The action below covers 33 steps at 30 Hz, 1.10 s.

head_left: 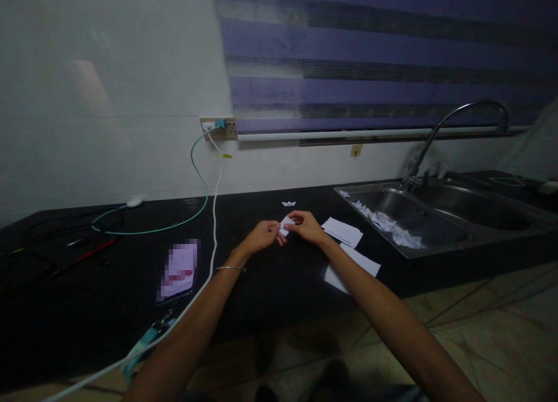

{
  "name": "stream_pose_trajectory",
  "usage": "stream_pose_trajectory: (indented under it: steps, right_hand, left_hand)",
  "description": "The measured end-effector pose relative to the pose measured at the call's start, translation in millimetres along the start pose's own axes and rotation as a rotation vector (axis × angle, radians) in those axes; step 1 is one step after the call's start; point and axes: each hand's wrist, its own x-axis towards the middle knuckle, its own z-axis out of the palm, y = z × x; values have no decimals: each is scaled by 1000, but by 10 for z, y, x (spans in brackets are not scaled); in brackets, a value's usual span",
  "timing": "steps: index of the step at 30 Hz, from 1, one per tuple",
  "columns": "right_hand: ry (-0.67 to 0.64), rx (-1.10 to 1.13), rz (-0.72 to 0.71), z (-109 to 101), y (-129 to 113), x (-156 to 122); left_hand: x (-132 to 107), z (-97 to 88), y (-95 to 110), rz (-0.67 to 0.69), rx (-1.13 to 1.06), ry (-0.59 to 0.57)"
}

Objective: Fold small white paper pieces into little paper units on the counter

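A tiled floor [483, 326] showed below the black counter [272, 291]. A phone [178, 271] lay on its left, white sheets [360, 264] on its right. Between these, the left hand [263, 234] and right hand [307, 226], fingers curled nearly closed, pinched a small paper [285, 223] over the counter. Beyond it was a paper boat [288, 204]; rightward, white pieces [392, 226] edged a sink [477, 205]. Behind rose a pale wall [131, 71] and purple blind [392, 88].

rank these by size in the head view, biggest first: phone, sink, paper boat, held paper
1. Sink
2. Phone
3. Held paper, partly hidden but showing more area than the boat
4. Paper boat
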Motion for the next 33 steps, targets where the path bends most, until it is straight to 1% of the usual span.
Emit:
stream_pose_trajectory:
  steps: [4, 6, 9, 12, 14, 16, 19, 21, 24, 27, 30, 33]
  right_hand:
    - [102, -5, 1, -18, -45, -12]
    - [128, 5, 9, -24, -42, -14]
    - [110, 43, 18, -17, -2, -6]
    - [41, 62, 1, -3, 18, 0]
    - [41, 45, -36, 0, -7, -2]
    - [97, 15, -105, -3, -47, -8]
    - [175, 4, -210, -3, -75, -17]
    - [196, 6, -244, 9, -52, -22]
    - [184, -27, -263, 37, -3, -32]
    - [133, -94, -271, 47, 0, -42]
    - [76, -60, -276, 40, -33, -41]
    - [79, 33, -235, 48, -39, -32]
  left_hand:
    - [-7, -45, -9, 10, 18, 0]
    - [-14, -75, -13, 24, 15, 7]
    - [-28, -111, -11, 50, -4, 7]
    - [-27, -124, -10, 27, -36, 24]
    - [-9, -117, -23, -8, -89, 51]
    - [21, -101, -49, -50, -180, 67]
    - [63, -70, -96, -124, -331, 54]
    - [77, -52, -117, -131, -377, 57]
    - [73, -44, -115, -47, -326, 94]
    - [57, -63, -88, 29, -245, 133]
    - [47, -87, -74, 34, -191, 142]
    - [42, -85, -80, 18, -141, 121]
